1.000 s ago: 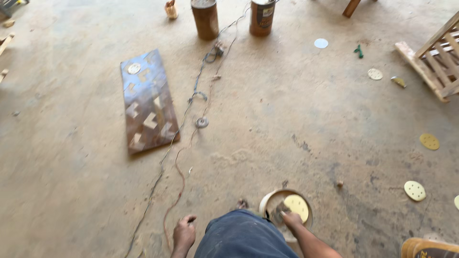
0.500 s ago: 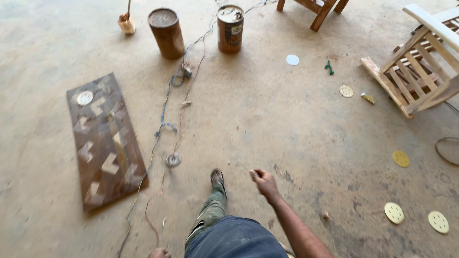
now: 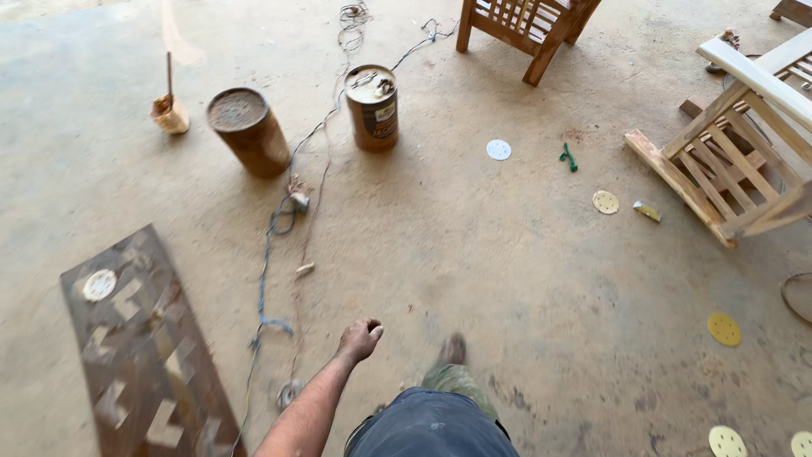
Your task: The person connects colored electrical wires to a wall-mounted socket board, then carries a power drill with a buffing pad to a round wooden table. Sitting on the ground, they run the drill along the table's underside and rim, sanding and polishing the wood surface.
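the left hand (image 3: 359,338) swings loosely curled and holds nothing; the right hand is out of view, so its fingers can't be told. the nearest thing, a thin cable (image 3: 269,279), lies on the concrete floor (image 3: 474,254) just beside a patterned wood panel (image 3: 144,355), untouched; sanding discs (image 3: 724,329) lie scattered, none picked up

A single head-worn camera looked steeply down and forward from standing height over a concrete floor (image 3: 474,254). The wearer's own leg (image 3: 431,415) filled the bottom centre, close to the lens, while wooden chairs (image 3: 744,144) sat farther off at the upper right.
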